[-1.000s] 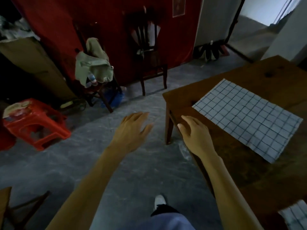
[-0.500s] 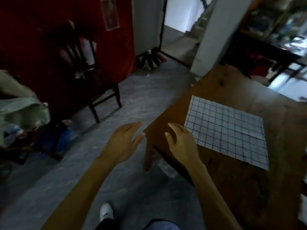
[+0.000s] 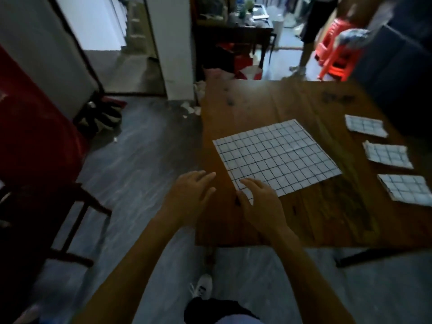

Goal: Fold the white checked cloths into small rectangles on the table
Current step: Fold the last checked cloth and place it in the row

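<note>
Flat gridded cloth (image 3: 275, 155), wooden table (image 3: 327, 220), relaxed right hand (image 3: 261, 204)

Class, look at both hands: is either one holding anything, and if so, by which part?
Nothing is held. The left hand hovers open beside the table; the right hand is open over the near corner of the spread checked cloth, not gripping it.

table (image 3: 268, 101): brown wood, grained, slight sheen; checked cloth (image 3: 275, 156) matt woven fabric; red stool (image 3: 336, 59) upper right glossy plastic
</note>
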Demonstrator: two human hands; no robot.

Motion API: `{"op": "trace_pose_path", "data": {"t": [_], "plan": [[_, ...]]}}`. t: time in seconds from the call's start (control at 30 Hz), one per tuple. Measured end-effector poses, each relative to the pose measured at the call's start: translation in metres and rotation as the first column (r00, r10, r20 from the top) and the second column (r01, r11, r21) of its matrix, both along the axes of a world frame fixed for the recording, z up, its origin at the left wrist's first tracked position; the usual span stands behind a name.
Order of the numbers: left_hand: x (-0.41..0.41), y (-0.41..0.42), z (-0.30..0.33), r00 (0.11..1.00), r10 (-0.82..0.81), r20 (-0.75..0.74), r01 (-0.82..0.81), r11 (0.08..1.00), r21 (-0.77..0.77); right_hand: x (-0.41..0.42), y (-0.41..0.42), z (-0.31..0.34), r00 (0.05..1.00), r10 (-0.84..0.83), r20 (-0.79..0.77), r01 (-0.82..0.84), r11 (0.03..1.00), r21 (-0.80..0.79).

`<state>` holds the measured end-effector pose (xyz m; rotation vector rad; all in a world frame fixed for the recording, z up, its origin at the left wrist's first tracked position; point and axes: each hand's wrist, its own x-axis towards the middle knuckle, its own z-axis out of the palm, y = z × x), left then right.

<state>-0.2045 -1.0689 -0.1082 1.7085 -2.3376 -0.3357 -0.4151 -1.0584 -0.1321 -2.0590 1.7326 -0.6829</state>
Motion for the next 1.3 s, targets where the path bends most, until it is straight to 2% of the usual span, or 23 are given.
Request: {"op": "trace_pose_path", "data": {"t": [0.13, 0.23, 0.43, 0.57, 0.7, 0.83, 0.97, 1.1, 1.3], "plan": [[0.011, -0.061, -0.008, 0.990, -0.141, 0.022, 0.140, 0.990, 0.020, 0.019, -0.035, -0.014, 0.983, -0.183, 0.028, 0.182, 0.983, 0.029], [0.020, -0.102, -0.009, 0.976, -0.211, 0.049, 0.209, 0.977, 0.046, 0.030, -0.053, -0.020, 0.967, -0.244, 0.072, 0.241, 0.969, 0.055], [0.027, -0.172, -0.034, 0.921, -0.387, 0.041, 0.380, 0.917, 0.119, 0.031, -0.071, -0.038, 0.909, -0.415, -0.033, 0.416, 0.902, 0.116], [0.023, -0.221, -0.068, 0.872, -0.487, -0.041, 0.488, 0.861, 0.146, 0.046, -0.082, -0.058, 0.840, -0.536, -0.090, 0.542, 0.814, 0.209], [0.027, -0.275, -0.107, 0.789, -0.614, -0.009, 0.600, 0.769, 0.219, 0.073, -0.103, -0.082, 0.746, -0.649, -0.151, 0.660, 0.687, 0.304], [0.026, -0.325, -0.127, 0.702, -0.712, 0.018, 0.688, 0.684, 0.241, 0.107, -0.128, -0.105, 0.617, -0.774, -0.142, 0.770, 0.555, 0.314], [0.021, -0.356, -0.146, 0.609, -0.792, 0.044, 0.759, 0.599, 0.255, 0.130, -0.143, -0.121, 0.513, -0.835, -0.200, 0.831, 0.425, 0.358], [0.017, -0.377, -0.172, 0.539, -0.838, 0.085, 0.805, 0.543, 0.239, 0.134, -0.154, -0.138, 0.481, -0.839, -0.253, 0.848, 0.373, 0.376], [0.023, -0.391, -0.193, 0.517, -0.853, 0.074, 0.828, 0.520, 0.207, 0.133, -0.167, -0.163, 0.416, -0.867, -0.274, 0.875, 0.300, 0.379]]}}
